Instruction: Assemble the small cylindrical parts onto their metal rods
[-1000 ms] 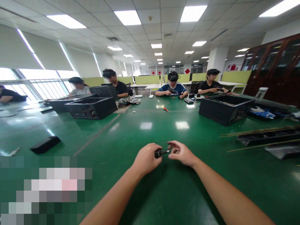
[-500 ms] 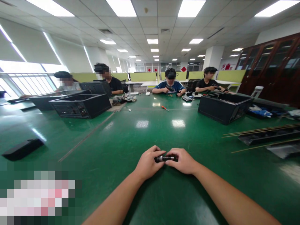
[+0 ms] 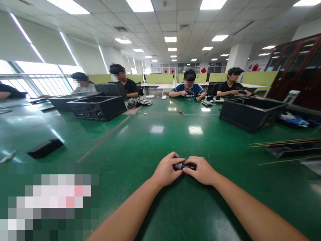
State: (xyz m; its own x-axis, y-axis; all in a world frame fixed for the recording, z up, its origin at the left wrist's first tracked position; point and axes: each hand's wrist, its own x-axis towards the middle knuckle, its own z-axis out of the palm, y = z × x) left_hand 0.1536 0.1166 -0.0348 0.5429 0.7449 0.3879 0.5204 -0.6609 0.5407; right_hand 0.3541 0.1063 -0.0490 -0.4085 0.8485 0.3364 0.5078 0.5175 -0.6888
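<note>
Just above the green table (image 3: 140, 144), my two hands meet around a short black cylinder (image 3: 178, 166) with a greyish metallic section. My left hand (image 3: 167, 170) grips its left end between thumb and fingers. The right end lies in the closed fingers of my right hand (image 3: 202, 170). Between the fingertips a narrow middle stretch of the cylinder shows; both ends are largely covered, so its exact kind cannot be made out.
Dark computer cases stand at left (image 3: 97, 106) and right (image 3: 252, 113). A screwdriver (image 3: 182, 112) with an orange handle lies ahead. At left is a black block-shaped part (image 3: 45, 149); thin rods (image 3: 283, 143) lie at right. Several people sit around the table.
The view has turned slightly left, so the room and table things shift right. Both hands keep their grip on the cylinder, and its middle looks darker, with less shine.
</note>
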